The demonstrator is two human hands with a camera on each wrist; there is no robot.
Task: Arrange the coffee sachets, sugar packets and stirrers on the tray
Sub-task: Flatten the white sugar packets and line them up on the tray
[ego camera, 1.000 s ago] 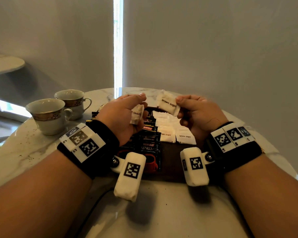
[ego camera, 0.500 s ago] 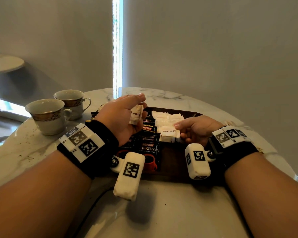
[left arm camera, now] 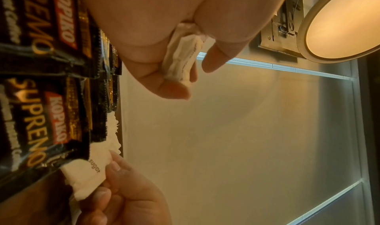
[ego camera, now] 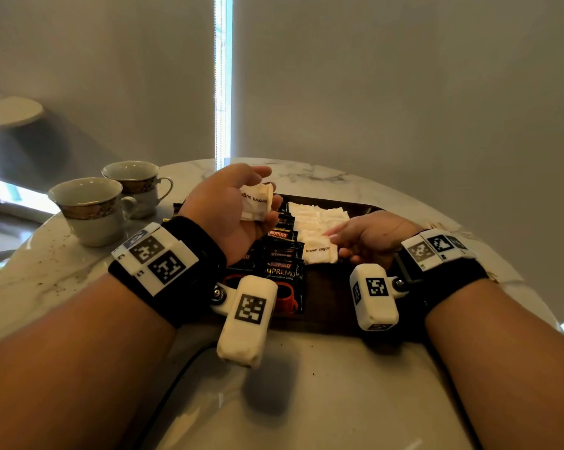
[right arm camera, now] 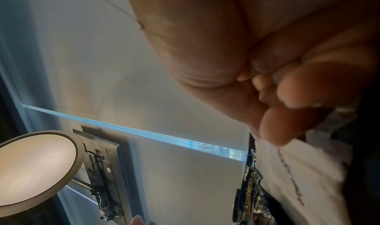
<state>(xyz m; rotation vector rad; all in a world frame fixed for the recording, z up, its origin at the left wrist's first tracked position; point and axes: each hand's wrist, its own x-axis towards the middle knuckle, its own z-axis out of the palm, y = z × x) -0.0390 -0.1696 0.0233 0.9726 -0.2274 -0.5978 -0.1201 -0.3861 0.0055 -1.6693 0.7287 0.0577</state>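
My left hand (ego camera: pixel 264 186) hovers over the tray's left side and grips a small bunch of white brown-sugar packets (ego camera: pixel 256 203), edge-on in the left wrist view (left arm camera: pixel 180 58). My right hand (ego camera: pixel 336 243) is low on the dark wooden tray (ego camera: pixel 326 306). Its thumb and fingers (left arm camera: pixel 115 178) pinch one brown-sugar packet (ego camera: pixel 318 253) that lies at the near end of a row of sugar packets (ego camera: pixel 318 216). Black Kopiko coffee sachets (ego camera: pixel 282 271) overlap in a column left of that row. The right wrist view shows the thumb (right arm camera: pixel 273 127) on the packet (right arm camera: pixel 298 171).
Two gold-banded cups (ego camera: pixel 86 209) (ego camera: pixel 134 183) stand on the round marble table (ego camera: pixel 47 271) left of the tray. A black cable (ego camera: pixel 177 378) runs along the table's near side. The wall is close behind the table.
My right hand has come down from above the tray with its sugar packet, which now lies at the near end of the row. The left hand has lifted slightly, still holding its packets.
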